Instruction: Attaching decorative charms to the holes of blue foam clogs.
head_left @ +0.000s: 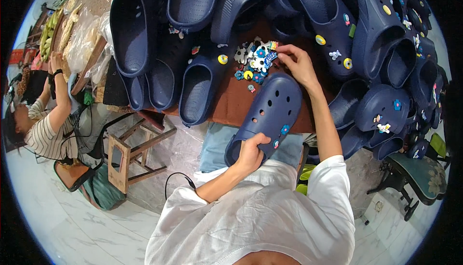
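Table (pixel 226 109) is brown; the navy clog (pixel 276 98) slants over its near edge, toe away from the person. It looks light and springy, likely foam, hard to damage and perhaps slightly slick, so its heel half, by the opening, seems the surest hold. Left hand (pixel 251 152) grips it there, thumb on top. Right hand (pixel 300 66) has thumb and finger narrowed at the charms (pixel 260 54); whether one is pinched, I cannot tell. Those look rubbery, bendable and easily dropped, best taken by the edges.

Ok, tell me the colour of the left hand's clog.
The clog is dark blue, best seen in the head view.
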